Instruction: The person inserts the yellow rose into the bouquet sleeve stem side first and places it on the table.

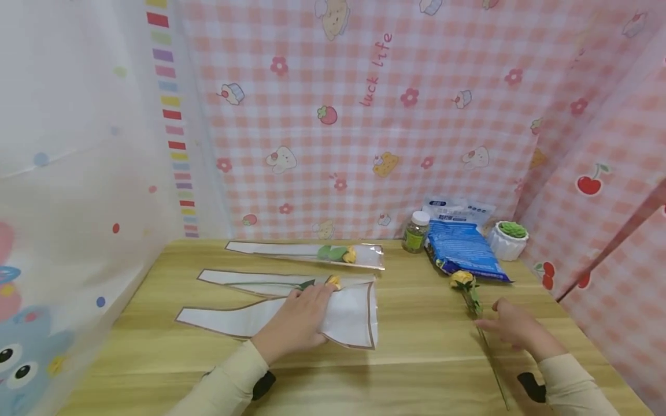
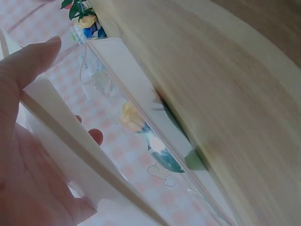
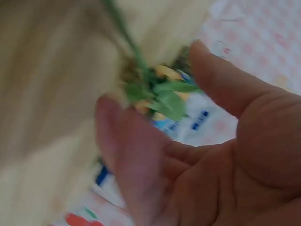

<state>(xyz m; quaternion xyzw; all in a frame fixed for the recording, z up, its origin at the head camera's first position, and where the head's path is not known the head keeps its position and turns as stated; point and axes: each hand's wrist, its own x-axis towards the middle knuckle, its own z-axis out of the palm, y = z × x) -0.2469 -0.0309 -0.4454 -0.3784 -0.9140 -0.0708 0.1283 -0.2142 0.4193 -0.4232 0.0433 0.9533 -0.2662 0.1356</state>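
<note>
My left hand [image 1: 299,315] holds a white flower sleeve [image 1: 350,316] with a brown border, lying at the front left of the table. In the left wrist view its thumb is on one side of the sleeve's edge and fingertips show on the other. Just behind lies another sleeve [image 1: 221,276] with a yellow rose [image 1: 334,282], partly covered by the hand. On the right, a yellow rose [image 1: 461,279] with green leaves and a long stem [image 1: 493,364] lies on the table. My right hand [image 1: 515,329] is at that stem, thumb and fingers spread apart; contact is unclear.
A third sleeve [image 1: 276,249] with a yellow rose inside lies at the back of the table [image 1: 416,358]. A small capped jar [image 1: 414,237], a blue bag [image 1: 463,245] and a white potted succulent [image 1: 509,242] stand at the back right. Patterned curtains surround the table.
</note>
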